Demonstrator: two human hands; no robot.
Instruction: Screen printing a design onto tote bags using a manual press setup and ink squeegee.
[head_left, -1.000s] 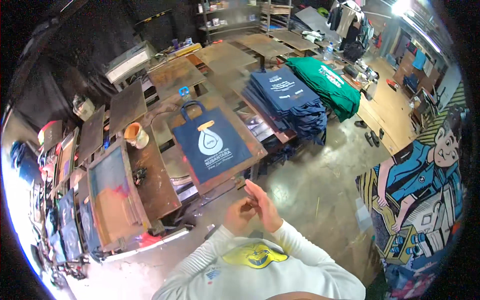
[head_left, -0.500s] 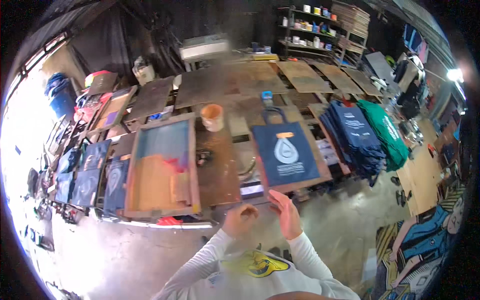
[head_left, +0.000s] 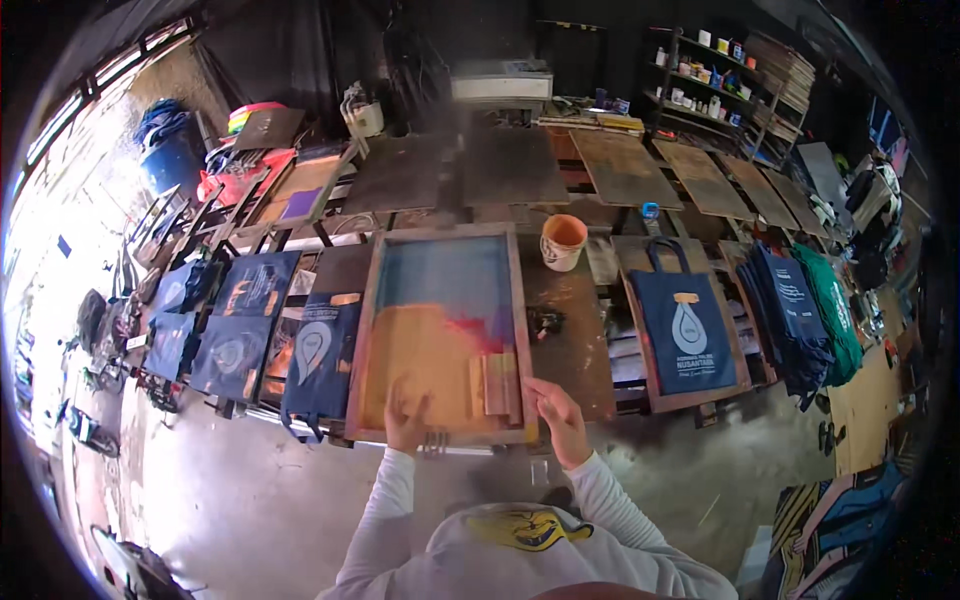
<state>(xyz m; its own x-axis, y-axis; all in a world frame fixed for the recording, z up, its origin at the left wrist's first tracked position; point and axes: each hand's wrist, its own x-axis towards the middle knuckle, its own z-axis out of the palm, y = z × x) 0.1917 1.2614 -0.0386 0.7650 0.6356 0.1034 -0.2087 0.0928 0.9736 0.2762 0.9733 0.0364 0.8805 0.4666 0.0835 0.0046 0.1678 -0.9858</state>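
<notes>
A wooden screen-printing frame (head_left: 518, 300) with blue and orange-stained mesh lies on the worktable before me. A wooden squeegee (head_left: 497, 384) rests inside it at the lower right. My left hand (head_left: 407, 420) is held over the frame's near edge, fingers spread and slightly blurred, with nothing visible in it. Beside the frame's near right corner is my right hand (head_left: 562, 425), fingers stretched toward the side rail; I cannot tell whether they touch it. A navy tote bag (head_left: 686, 330) with a white drop print lies flat on a board to the right.
An orange-lined bucket (head_left: 564, 243) stands behind the frame's right side. Printed navy bags (head_left: 238, 345) lie to the left. A stack of navy bags (head_left: 790, 310) and a green bag (head_left: 832, 315) sit far right. Bare boards (head_left: 622, 168) line the back; shelves (head_left: 705, 85) hold containers.
My view has swung left, so the frame now sits in front of me. Both hands have gone from near each other before the table to the frame, farther apart.
</notes>
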